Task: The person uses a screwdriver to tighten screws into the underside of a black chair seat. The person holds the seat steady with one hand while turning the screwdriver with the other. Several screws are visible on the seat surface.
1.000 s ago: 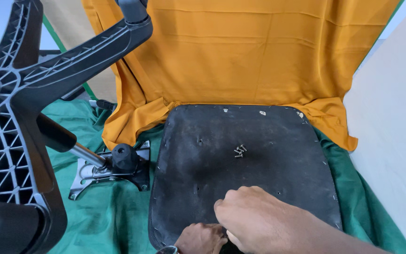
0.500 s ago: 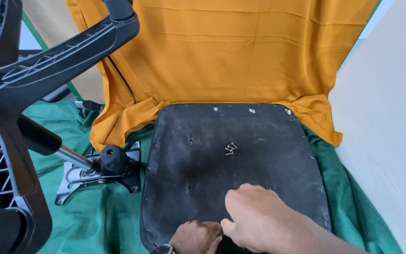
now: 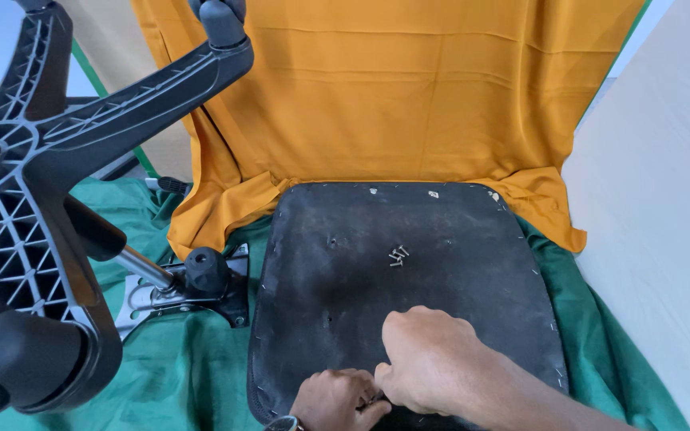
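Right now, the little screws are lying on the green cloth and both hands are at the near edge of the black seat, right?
Not quite. The head view shows the screws lying on the black seat bottom, not the green cloth. Both hands, left and right, are at its near edge.

Right hand (image 3: 429,359) shifted slightly, left hand (image 3: 337,399) apparently closer, touching

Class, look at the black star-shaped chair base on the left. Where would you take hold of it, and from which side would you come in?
Probably by one spoke of the chair base, near the hub. The spokes are long, narrow ribbed bars that fingers can wrap around. Come from the right, over the green cloth, where the spoke pointing toward the orange fabric stands free; both hands are busy at the seat pan.
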